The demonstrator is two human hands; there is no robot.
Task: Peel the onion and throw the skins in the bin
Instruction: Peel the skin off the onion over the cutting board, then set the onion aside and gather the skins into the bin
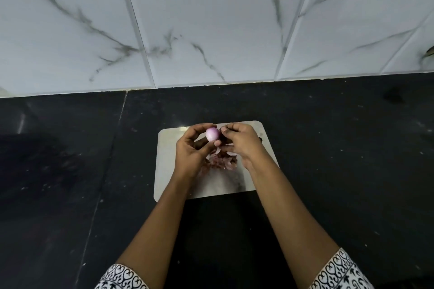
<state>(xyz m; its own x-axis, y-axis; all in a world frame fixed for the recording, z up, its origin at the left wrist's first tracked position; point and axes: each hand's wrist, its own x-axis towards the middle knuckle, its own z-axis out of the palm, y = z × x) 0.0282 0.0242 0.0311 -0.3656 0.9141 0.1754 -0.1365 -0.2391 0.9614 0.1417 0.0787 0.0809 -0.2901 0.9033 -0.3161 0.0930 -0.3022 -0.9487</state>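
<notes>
A small pale purple onion (212,134), smooth and mostly bare of skin, is held above the steel cutting board (169,171). My left hand (191,150) grips it between thumb and fingertips. My right hand (242,142) touches the onion's right side, its fingertips pinched on a thin piece of skin (220,143). A heap of reddish onion skins (222,161) lies on the board under my hands. No bin is in view.
The board lies on a black stone counter (328,148). A wall of white marbled tiles (211,30) rises behind it. A dark smudge (394,96) marks the counter at the far right.
</notes>
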